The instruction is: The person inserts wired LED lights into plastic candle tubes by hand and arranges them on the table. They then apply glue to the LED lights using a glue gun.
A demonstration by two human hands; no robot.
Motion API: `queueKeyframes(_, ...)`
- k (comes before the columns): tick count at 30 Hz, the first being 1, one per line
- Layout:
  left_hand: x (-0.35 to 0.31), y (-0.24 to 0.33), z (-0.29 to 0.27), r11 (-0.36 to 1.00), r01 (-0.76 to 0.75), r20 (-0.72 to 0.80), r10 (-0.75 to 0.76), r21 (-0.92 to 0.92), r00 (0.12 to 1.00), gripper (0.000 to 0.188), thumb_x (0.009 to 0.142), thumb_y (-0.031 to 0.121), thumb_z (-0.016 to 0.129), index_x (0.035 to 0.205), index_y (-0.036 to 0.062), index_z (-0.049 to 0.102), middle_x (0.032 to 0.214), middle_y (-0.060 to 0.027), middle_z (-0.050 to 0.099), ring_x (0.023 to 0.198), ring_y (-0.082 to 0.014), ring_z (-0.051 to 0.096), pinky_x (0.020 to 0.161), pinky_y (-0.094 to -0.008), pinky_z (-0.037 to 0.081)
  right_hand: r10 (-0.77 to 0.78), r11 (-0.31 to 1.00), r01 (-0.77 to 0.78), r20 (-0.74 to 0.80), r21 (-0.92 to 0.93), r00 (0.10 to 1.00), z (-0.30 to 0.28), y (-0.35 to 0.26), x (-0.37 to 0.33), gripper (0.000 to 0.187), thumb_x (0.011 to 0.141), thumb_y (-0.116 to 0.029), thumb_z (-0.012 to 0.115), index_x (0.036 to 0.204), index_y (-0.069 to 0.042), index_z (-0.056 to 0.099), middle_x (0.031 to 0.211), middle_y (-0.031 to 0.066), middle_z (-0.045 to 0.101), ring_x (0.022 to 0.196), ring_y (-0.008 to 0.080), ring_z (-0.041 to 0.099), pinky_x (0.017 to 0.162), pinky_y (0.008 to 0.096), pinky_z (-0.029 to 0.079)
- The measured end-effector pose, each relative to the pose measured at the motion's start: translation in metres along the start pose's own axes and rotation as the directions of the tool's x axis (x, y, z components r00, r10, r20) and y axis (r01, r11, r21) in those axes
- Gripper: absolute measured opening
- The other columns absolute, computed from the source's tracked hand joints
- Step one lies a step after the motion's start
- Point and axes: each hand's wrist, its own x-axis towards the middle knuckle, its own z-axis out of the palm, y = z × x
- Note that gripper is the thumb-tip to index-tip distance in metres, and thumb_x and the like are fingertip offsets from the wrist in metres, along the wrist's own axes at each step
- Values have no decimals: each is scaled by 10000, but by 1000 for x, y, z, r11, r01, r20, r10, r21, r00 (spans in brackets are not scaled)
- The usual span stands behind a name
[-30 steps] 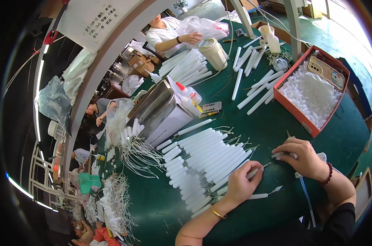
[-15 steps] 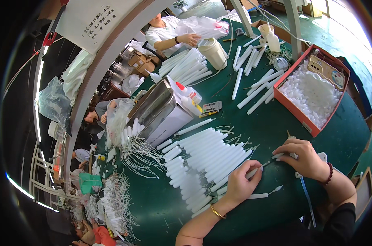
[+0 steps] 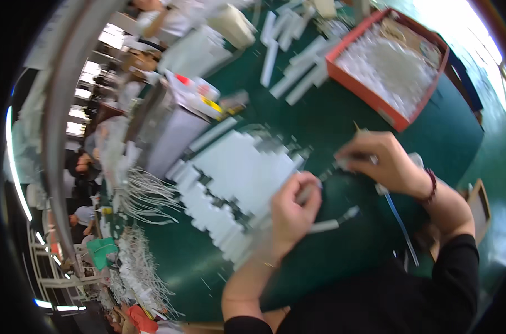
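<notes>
My left hand (image 3: pixel 295 207) is closed around a white candle-shaped tube (image 3: pixel 305 194), whose end pokes out between thumb and fingers. Just to the right, my right hand (image 3: pixel 384 161) pinches something small close to the tube's tip; blur hides what it is. Thin wires seem to run in the gap between the hands. Beside my left hand lies another white tube (image 3: pixel 323 226) with a clear flame-shaped tip (image 3: pixel 350 214). Rows of similar white tubes (image 3: pixel 236 172) cover the green table (image 3: pixel 342 273) left of my hands.
A red box (image 3: pixel 370 100) of small translucent pieces stands at the far right. Loose tubes (image 3: pixel 303 78) lie beside it. Glue bottles (image 3: pixel 200 94), a white box (image 3: pixel 175 131) and bundled wires (image 3: pixel 147 195) are leftward. A blue tube (image 3: pixel 400 222) hangs near my right forearm.
The whole view has shifted, so the table and its things sit higher and further left, and it is blurred. Both hands keep their grips, close together as before.
</notes>
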Motion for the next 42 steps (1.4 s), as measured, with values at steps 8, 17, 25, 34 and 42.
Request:
queueKeyframes(8, 9, 3, -1, 1000, -13, 89, 11, 26, 996, 86, 917, -17, 648, 995, -35, 616, 819, -35, 665, 726, -61, 608, 667, -195, 480, 226, 965, -234, 76, 116, 971, -1, -1, 0, 229, 851, 34, 657, 1066, -16, 717, 935, 68, 658, 805, 131, 654, 743, 255, 538)
queueKeyframes(17, 0, 8, 3, 999, 39, 64, -38, -12, 997, 86, 860, 28, 694, 927, 17, 642, 802, -83, 696, 692, -166, 669, 659, -274, 517, 219, 968, -228, 92, 105, 971, 4, -3, -8, 243, 850, 45, 658, 1071, -30, 727, 931, 64, 663, 805, 134, 655, 748, 246, 539)
queueKeyframes(25, 3, 7, 3, 1000, 23, 125, -20, -19, 992, 82, 918, 4, 657, 983, -37, 629, 828, -33, 664, 726, -64, 602, 686, -195, 483, 173, 977, -186, 123, 102, 977, 7, -1, -8, 194, 864, 13, 669, 1047, -14, 727, 927, 80, 682, 803, 155, 672, 743, 268, 543)
queueKeyframes(34, 4, 8, 0, 999, 29, 148, -33, 31, 988, 60, 904, -32, 650, 962, -44, 658, 816, -38, 676, 737, -73, 625, 682, -202, 504, 25, 999, -20, 116, -45, 993, 14, 4, -10, 166, 859, -13, 691, 1022, -5, 723, 929, 123, 686, 830, 261, 675, 736, 332, 541)
queueKeyframes(42, 3, 8, 4, 1000, -10, 155, 5, 30, 988, 84, 891, -48, 648, 972, -43, 669, 822, -59, 694, 736, -91, 646, 683, -221, 525, 24, 998, -17, 129, -55, 991, 17, 4, -10, 162, 851, -18, 704, 1011, 0, 717, 900, 126, 679, 836, 288, 671, 746, 345, 534)
